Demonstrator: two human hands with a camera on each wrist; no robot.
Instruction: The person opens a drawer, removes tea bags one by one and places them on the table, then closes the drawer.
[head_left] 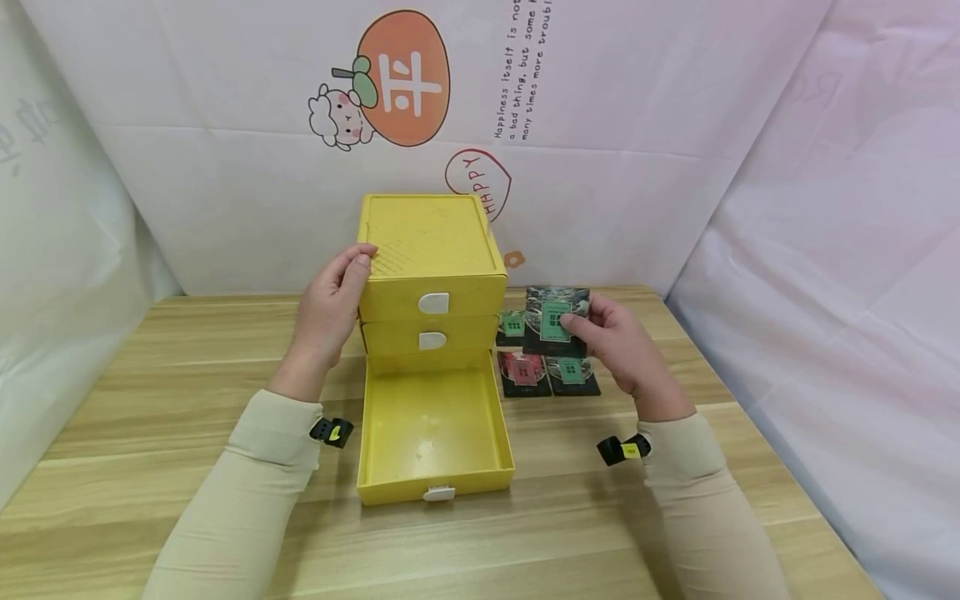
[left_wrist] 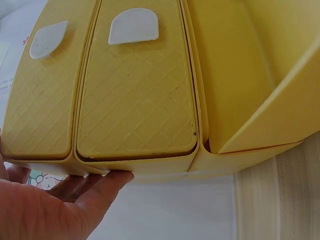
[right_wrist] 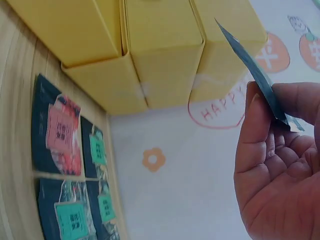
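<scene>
A yellow drawer box point(head_left: 431, 237) stands on the table, its bottom drawer point(head_left: 431, 490) pulled out and its two upper drawers closed. My left hand point(head_left: 328, 300) rests against the upper left of the box. In the left wrist view, straightened fingers point(left_wrist: 107, 187) lie along its side wall. To the right of the box, my right hand point(head_left: 626, 346) pinches a flat dark packet point(head_left: 555, 304) with a green label between thumb and fingers. The packet is raised over other packets and is seen nearly edge-on in the right wrist view.
Beside the box lie several flat packets in rows, among them a red-labelled one point(head_left: 523, 373) and a green-labelled one point(head_left: 573, 379). White drawer tabs point(head_left: 433, 303) stick out at the front. A printed white cloth point(head_left: 600, 142) hangs behind the wooden table point(head_left: 195, 400).
</scene>
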